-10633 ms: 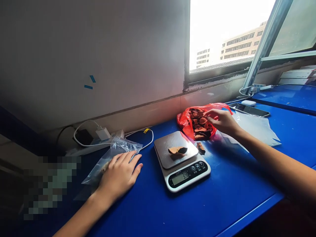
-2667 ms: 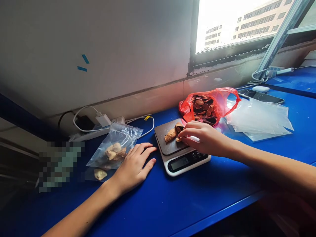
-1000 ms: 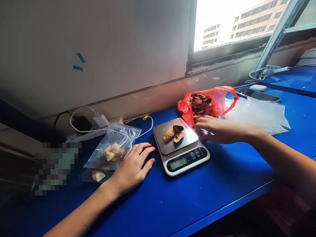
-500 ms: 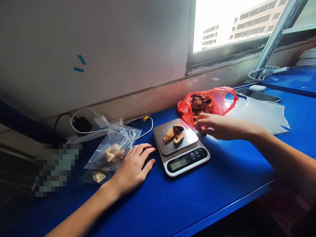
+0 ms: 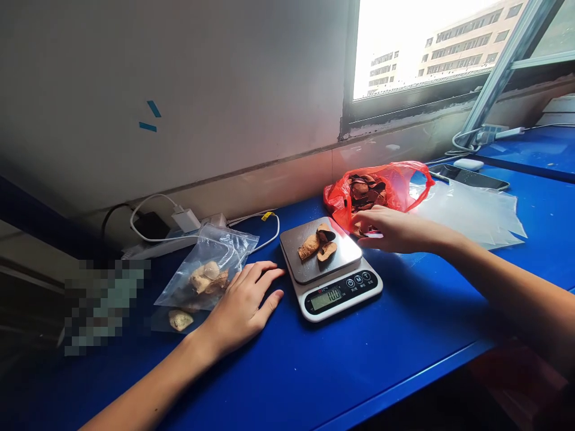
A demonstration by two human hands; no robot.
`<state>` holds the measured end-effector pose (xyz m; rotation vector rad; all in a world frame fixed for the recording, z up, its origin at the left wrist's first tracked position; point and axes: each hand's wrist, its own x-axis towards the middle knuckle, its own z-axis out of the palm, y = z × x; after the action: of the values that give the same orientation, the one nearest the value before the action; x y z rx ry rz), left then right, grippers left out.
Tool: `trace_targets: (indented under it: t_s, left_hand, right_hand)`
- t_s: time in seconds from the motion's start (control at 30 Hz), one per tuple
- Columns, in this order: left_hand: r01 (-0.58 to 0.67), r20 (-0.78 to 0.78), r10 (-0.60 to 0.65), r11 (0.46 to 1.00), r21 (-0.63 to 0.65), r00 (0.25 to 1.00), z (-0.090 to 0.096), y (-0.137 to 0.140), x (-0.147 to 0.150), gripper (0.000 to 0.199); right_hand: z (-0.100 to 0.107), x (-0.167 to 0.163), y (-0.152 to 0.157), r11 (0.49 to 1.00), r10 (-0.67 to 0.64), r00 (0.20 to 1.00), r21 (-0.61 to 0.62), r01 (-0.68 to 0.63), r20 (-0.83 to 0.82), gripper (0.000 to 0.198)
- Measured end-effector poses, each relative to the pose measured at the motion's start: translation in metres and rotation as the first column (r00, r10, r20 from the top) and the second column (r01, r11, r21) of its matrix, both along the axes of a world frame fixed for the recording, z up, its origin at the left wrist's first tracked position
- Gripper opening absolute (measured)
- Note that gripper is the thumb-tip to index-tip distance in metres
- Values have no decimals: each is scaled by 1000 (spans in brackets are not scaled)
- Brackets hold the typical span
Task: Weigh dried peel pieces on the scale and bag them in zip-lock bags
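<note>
My left hand (image 5: pixel 245 302) lies flat on the blue table, fingers spread and holding nothing, with its fingertips just left of a white kitchen scale (image 5: pixel 344 302). Three curled brown dried slices (image 5: pixel 317 242) rest on the scale's steel plate, and the display appears to read 10.0. At the mouth of a red plastic bag (image 5: pixel 398 179), my right hand (image 5: pixel 390 230) reaches toward the reddish-brown dried pieces (image 5: pixel 366 188) inside. A gap shows between its thumb and fingers; some fingertips are hidden, and no held piece is visible.
Beside my left wrist lie clear zip bags (image 5: pixel 182 284) with pale dried chunks. A power strip with cables and a white charger (image 5: pixel 185 219) runs along the wall. Flat clear bags (image 5: pixel 476 209) and a phone (image 5: pixel 471 176) lie at the right, below the window.
My right hand has shifted slightly, its thumb now stretched out and apart from the fingers by the red bag. My left hand stays put. The slices on the scale and its reading look the same.
</note>
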<state>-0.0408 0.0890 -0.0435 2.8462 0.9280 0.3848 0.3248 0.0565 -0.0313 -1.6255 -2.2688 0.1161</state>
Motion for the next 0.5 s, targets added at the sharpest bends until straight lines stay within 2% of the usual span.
trace_targets:
  t_s: [0.2,0.3,0.37,0.43,0.5]
  left_hand:
    - [1,3,-1,1000,4,1000,0,0,-1,34]
    - [4,4,-4,1000,3,1000,0,0,0,34]
    - [5,5,-5,1000,2,1000,0,0,1,34]
    - [6,7,-6,1000,3,1000,0,0,1,34]
    - [5,13,-5,1000,5,1000,1,-1,1,34]
  right_hand:
    - [-7,-1,6,992,-127,991,-13,127,-50,18]
    - [0,6,8,979,-197,977,33,200,-87,11]
    - [7,15,9,962,-243,961,97,256,-131,16]
    - [16,31,8,914,-322,925,187,359,-202,19]
    - [23,57,5,818,-444,853,265,511,-276,21]
